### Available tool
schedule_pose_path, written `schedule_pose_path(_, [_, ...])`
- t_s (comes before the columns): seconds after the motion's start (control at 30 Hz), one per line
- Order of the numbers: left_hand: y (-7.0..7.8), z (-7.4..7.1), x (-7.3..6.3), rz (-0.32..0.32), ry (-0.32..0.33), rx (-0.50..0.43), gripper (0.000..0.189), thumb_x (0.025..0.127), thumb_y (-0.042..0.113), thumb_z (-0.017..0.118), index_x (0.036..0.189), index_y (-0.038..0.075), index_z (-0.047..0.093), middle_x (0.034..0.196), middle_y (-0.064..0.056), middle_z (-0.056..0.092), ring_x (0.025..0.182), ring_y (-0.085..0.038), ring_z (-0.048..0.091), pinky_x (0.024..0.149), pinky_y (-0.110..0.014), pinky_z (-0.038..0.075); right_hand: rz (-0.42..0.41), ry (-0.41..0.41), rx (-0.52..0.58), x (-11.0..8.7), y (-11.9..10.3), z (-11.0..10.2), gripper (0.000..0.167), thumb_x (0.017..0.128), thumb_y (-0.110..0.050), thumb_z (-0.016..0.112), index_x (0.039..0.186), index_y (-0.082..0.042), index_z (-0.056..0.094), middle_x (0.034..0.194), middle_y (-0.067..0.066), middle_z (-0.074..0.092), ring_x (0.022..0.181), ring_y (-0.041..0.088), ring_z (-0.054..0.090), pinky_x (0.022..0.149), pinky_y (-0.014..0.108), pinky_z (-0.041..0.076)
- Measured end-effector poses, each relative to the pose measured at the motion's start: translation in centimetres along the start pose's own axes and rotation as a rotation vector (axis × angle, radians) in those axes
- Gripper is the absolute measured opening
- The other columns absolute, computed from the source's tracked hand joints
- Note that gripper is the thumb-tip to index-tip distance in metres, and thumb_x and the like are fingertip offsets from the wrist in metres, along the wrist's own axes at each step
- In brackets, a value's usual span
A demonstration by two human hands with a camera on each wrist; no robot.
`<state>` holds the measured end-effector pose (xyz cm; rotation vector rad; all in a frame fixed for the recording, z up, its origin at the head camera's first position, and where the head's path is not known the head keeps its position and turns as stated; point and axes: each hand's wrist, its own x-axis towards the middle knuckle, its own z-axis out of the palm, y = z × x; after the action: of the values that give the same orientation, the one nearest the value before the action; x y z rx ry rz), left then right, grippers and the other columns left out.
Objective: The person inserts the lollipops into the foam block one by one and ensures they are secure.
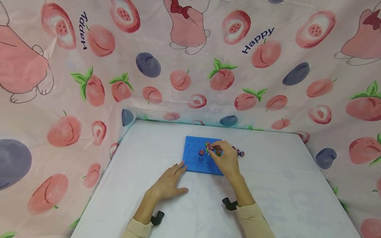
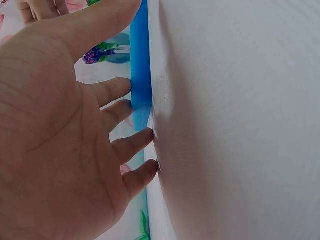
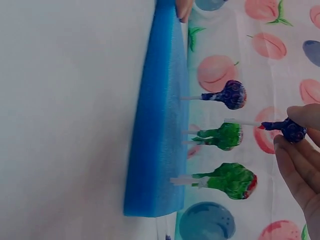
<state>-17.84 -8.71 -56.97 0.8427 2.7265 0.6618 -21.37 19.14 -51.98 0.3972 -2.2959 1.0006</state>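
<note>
A blue board (image 1: 190, 165) with rows of small holes lies on the white table. Thumb and fingers of my right hand (image 1: 228, 160) pinch a purple-wrapped lollipop (image 3: 293, 131) by its head above the board. Its white stick points towards the board, apart from it in the right wrist view. Standing in the board are a purple lollipop (image 3: 232, 95) and green-wrapped lollipops (image 3: 235, 181), (image 3: 227, 136), partly overlapping. My left hand (image 1: 167, 184), fingers extended, touches the board's near left corner with its fingertips and holds nothing.
More wrapped lollipops (image 1: 240, 153) lie on the table right of the board, partly hidden by the right hand. A fruit-patterned cloth (image 1: 181, 79) hangs behind and beside the white table (image 1: 285, 185).
</note>
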Motion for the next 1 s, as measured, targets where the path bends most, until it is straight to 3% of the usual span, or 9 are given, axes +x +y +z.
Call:
schedule_pose_path(0.3, [0.1,-0.1,-0.1,0.014,0.001,0.006,0.091,0.094,0.051,0.073,0.165,0.01,0.032,0.174,-0.007,0.018,0.158,-0.035,0.022,0.127,-0.054,0.023,0.062,-0.064,-0.039,-0.7,0.3,1.0,0.03,0.082,-0.008,0.09,0.107,-0.011,0.074,0.104,0.0,0.071,0.095,0.014,0.071,0.084,0.034,0.062])
schedule_pose_path(1.0, [0.3,-0.4,-0.2,0.002,0.004,-0.013,0.09,0.094,0.05,0.073,0.165,0.01,0.032,0.174,-0.007,0.019,0.159,-0.034,0.021,0.127,-0.055,0.022,0.024,-0.104,-0.061,-1.1,1.5,2.0,0.029,0.083,-0.008,0.089,0.107,-0.01,0.074,0.105,0.003,0.071,0.096,0.017,0.073,0.085,0.032,0.062])
